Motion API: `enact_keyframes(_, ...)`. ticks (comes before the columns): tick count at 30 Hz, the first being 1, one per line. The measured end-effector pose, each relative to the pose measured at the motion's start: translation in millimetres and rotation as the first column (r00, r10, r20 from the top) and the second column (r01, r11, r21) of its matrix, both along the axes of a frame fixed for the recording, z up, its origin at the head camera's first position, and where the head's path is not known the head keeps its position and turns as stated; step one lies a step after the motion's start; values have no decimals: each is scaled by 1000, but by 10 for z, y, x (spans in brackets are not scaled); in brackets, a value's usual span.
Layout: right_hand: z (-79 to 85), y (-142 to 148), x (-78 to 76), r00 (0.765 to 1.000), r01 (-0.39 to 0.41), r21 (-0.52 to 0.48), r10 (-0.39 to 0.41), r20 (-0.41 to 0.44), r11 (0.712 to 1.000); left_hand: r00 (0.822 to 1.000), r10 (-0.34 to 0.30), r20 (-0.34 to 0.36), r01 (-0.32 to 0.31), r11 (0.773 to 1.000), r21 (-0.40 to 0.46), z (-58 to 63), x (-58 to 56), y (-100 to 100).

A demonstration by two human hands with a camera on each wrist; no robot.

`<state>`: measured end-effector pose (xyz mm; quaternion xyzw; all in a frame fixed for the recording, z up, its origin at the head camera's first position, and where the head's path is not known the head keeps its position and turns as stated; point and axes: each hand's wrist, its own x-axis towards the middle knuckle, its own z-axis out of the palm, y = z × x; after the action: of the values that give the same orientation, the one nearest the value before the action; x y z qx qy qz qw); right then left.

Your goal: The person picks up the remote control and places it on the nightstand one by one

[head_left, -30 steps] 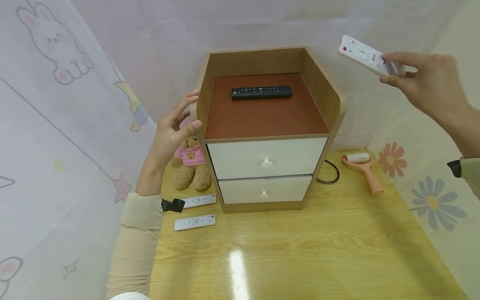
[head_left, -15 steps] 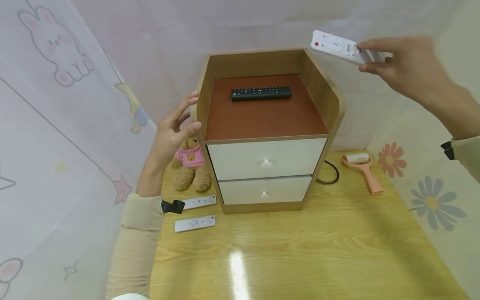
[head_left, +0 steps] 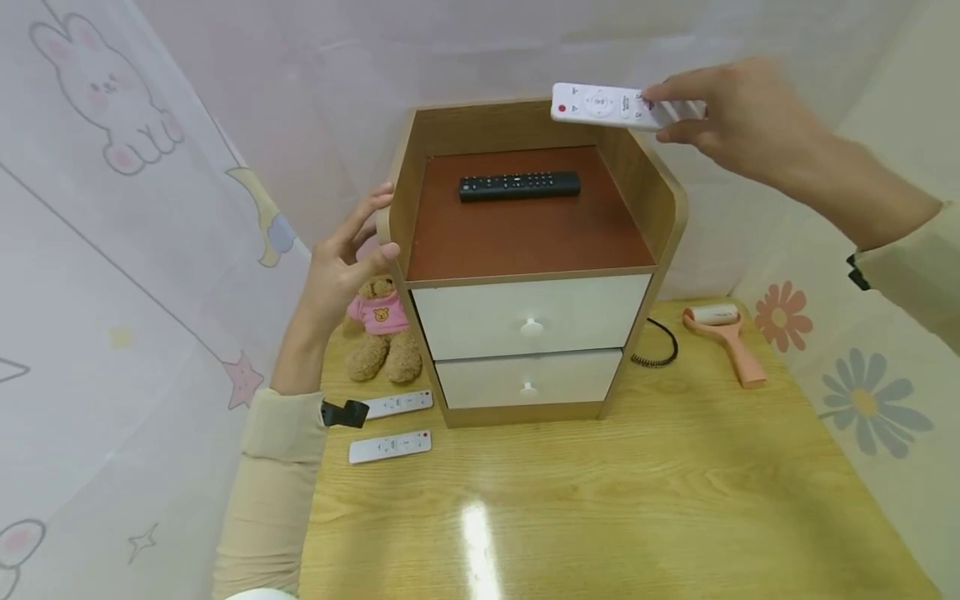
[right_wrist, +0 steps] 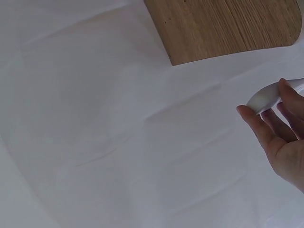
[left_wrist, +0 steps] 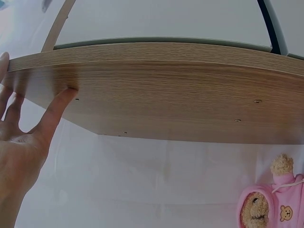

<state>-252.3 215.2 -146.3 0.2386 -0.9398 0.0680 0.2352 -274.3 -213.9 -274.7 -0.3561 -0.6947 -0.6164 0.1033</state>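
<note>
My left hand rests against the left side panel of a small wooden cabinet, fingers spread and fairly straight. In the left wrist view, a fingertip of that hand touches the panel's outer face. Over the cabinet's back right part, my right hand pinches a white remote control by one end, its buttons facing up. Below it, a black remote control lies on the brown top. The right wrist view shows the white remote's end between thumb and fingers.
Two white remotes lie on the wooden table left of the cabinet, behind them a teddy bear in pink. To the right are a black coiled cord and an orange lint roller. The cabinet has two white drawers.
My right hand has moved left with the white remote, from right of the cabinet to over its back right part, and the remote has turned more level. The left hand stays put.
</note>
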Motion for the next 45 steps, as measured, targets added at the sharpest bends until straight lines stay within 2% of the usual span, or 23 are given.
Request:
enact_keyframes(8,-27,-196,-98,997,-26,54,22,81,998,1000,-14,3,14,1000,3,-33,-15,-27)
enact_keyframes(14,-11,-346,-176,989,-37,106,21,148,994,999,-4,-33,4,1000,-8,40,90,-10)
enact_keyframes(17,4,-427,-204,982,-38,108,17,187,993,1000,-4,-25,5,1000,6,78,138,0)
enact_keyframes(21,-20,-538,-233,974,-42,112,16,227,993,999,-9,-34,9,1000,1,94,144,4)
enact_keyframes(25,-69,-659,-256,960,-93,103,62,273,990,1000,-11,-18,11,1000,-2,94,152,-8)
enact_keyframes(29,-99,-788,-293,946,-170,97,135,295,981,1000,-8,7,8,1000,5,67,126,-41)
enact_keyframes(35,-130,-980,-356,915,-161,88,116,386,983,1000,-1,-1,1,1000,17,-4,18,-108)
enact_keyframes(37,-159,-1005,-378,912,-168,85,122,392,982,1000,-2,-10,2,1000,13,-15,-6,-118)
enact_keyframes(45,-278,-1072,-451,895,-200,73,152,420,977,1000,2,-12,-2,1000,4,-16,-4,-119)
